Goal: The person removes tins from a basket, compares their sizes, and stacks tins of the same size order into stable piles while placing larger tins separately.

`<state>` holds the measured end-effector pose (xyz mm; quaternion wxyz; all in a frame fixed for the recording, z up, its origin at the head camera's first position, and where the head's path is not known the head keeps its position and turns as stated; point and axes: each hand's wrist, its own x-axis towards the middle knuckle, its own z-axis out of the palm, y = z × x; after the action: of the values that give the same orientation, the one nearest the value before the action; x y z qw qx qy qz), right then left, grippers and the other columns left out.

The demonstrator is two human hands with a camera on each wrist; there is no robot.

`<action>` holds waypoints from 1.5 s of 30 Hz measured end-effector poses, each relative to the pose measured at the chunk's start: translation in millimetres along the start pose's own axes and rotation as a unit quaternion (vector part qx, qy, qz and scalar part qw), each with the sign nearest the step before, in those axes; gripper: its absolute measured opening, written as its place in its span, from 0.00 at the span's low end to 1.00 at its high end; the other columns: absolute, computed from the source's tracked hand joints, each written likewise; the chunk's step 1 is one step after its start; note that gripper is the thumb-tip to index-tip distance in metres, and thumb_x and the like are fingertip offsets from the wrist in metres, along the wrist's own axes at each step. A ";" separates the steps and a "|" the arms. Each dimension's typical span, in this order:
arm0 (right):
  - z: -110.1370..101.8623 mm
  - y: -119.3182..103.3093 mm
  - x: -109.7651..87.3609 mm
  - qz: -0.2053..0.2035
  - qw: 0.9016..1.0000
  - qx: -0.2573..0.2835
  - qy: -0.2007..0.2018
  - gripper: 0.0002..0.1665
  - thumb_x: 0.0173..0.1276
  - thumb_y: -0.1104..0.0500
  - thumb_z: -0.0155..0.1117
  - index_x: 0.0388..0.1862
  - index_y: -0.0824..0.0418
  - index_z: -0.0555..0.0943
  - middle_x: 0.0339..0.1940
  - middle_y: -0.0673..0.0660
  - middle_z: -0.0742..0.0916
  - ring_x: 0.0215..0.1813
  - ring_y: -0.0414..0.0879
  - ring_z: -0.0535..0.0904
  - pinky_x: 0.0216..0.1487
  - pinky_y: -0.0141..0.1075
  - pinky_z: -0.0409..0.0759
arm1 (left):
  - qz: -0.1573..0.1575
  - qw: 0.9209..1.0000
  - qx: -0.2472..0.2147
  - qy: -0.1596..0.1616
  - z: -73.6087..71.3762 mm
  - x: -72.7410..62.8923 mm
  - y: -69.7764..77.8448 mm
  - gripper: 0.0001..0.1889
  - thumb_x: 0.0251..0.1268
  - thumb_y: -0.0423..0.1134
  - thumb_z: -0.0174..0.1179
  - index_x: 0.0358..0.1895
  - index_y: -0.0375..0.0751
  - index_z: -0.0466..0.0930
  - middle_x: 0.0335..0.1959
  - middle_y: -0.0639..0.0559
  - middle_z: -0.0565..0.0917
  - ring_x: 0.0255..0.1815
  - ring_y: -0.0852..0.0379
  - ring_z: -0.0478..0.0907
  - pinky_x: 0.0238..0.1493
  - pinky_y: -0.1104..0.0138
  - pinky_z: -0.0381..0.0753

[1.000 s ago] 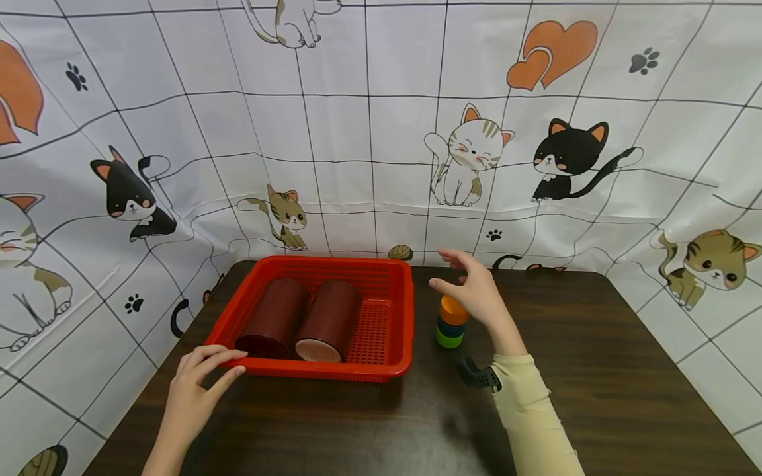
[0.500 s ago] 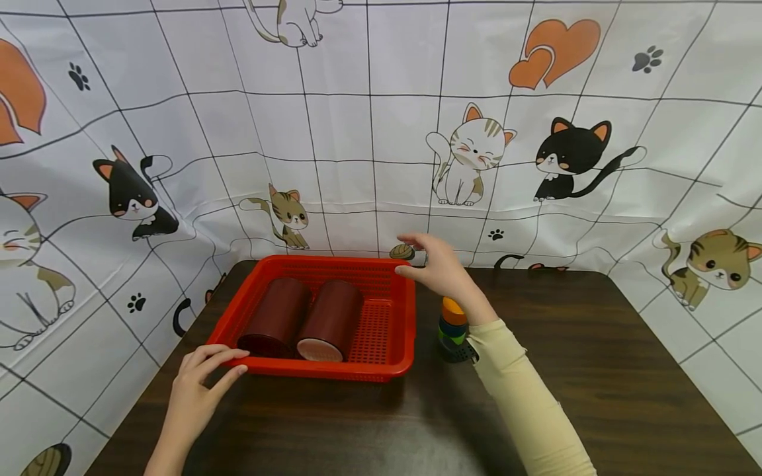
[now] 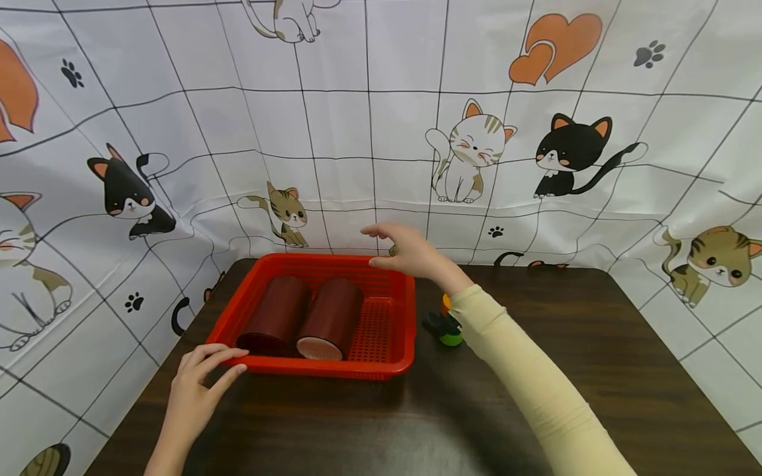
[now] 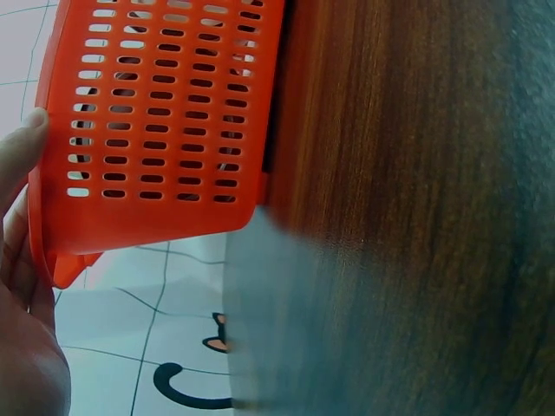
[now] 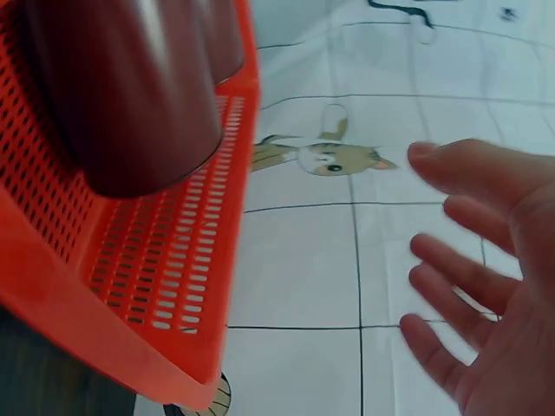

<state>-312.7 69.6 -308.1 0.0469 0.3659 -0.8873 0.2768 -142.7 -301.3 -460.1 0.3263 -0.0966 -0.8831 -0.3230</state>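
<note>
A red plastic basket with slotted walls stands on the table at the back left. My left hand grips its front left corner; in the left wrist view the thumb lies on one side of the rim and the fingers on the other. Two dark reddish-brown cylinders lie side by side in the basket's left and middle, one showing a pale end. Above the basket's back right rim is my right hand, fingers spread and holding nothing. The right wrist view shows a gap between this hand and the basket wall.
A small stack of orange, dark and green pieces stands right of the basket, partly hidden by the right sleeve and the black wrist mount. Behind the dark wooden table hangs a white cat-print sheet.
My right hand has moved left from above the small stack to over the basket's back right rim, its sleeve now covering much of the stack. The left hand and basket have stayed put.
</note>
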 end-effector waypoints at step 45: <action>81.1 -15.0 62.1 -0.174 0.924 -0.038 -0.338 0.60 0.52 0.45 0.80 0.79 0.43 0.57 0.77 0.47 0.66 0.77 0.46 0.55 0.75 0.44 0.60 | -0.003 1.000 0.000 0.001 -2.0 1.5 3.4 0.20 0.44 0.27 0.76 0.42 0.54 0.89 0.42 0.55 0.81 0.49 0.71 0.64 0.48 0.71 0.62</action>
<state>-338.0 -20.3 -351.8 -0.1942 0.5839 -0.7831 0.0901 -141.5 -300.0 -456.2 0.3261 -0.0941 -0.8831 -0.3240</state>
